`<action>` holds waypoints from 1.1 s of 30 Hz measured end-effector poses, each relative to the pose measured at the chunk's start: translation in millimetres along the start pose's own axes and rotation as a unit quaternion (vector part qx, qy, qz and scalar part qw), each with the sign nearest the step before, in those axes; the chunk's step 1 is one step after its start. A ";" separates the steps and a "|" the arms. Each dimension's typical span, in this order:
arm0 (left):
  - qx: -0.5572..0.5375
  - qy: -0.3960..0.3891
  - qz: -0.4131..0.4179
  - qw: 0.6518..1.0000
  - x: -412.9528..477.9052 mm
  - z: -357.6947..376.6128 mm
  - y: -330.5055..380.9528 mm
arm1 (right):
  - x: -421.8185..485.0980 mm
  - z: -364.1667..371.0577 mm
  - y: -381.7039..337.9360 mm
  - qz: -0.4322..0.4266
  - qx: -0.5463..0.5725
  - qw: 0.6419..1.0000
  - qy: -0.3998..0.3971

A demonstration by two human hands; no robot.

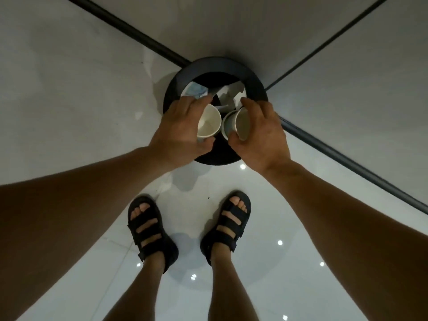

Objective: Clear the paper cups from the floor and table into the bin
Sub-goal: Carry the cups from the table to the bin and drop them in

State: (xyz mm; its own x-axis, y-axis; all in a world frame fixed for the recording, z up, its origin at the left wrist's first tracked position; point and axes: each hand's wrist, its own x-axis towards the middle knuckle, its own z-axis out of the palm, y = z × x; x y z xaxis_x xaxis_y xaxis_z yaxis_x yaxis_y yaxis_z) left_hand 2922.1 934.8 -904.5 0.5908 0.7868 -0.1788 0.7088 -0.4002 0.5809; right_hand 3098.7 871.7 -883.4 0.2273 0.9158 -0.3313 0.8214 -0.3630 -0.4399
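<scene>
A round black bin (252,77) stands on the floor in a corner, straight below my hands. Inside it lie crumpled white paper and a bluish item. My left hand (178,130) is shut on a white paper cup (208,122) over the bin's near rim, its mouth facing right. My right hand (261,133) grips two paper cups (234,123) side by side, also above the bin's opening. The two hands are almost touching.
White walls with black skirting (143,35) meet behind the bin. A glossy white tiled floor (192,205) reflects ceiling lights. My feet in black strapped sandals (150,230) stand just in front of the bin.
</scene>
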 end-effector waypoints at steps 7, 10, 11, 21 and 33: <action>0.189 0.011 0.079 0.979 25.1 25.0 -14.3 | 7.6 15.1 2.6 -0.061 -0.024 0.997 0.044; 0.261 0.034 0.123 0.957 20.9 30.3 -25.9 | 8.0 30.0 5.7 -0.072 -0.034 0.995 0.052; 0.277 0.032 0.123 0.952 18.4 31.2 -28.6 | 7.6 35.1 8.3 -0.074 -0.041 0.995 0.059; 0.306 0.050 0.097 0.946 13.6 34.6 -40.9 | 8.8 63.6 21.2 -0.077 -0.136 0.987 0.044; 0.210 -0.041 0.063 0.975 -3.8 -32.6 -3.3 | -33.2 6.2 -6.0 -0.020 -0.026 0.999 0.004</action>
State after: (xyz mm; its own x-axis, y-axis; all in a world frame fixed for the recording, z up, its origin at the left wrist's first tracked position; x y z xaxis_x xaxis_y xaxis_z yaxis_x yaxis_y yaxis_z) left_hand 2904.9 948.5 -879.8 0.6993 0.6862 -0.2001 0.7144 -0.6611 0.2295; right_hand 3083.0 842.4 -874.9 0.1983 0.9304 -0.3082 0.8557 -0.3177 -0.4085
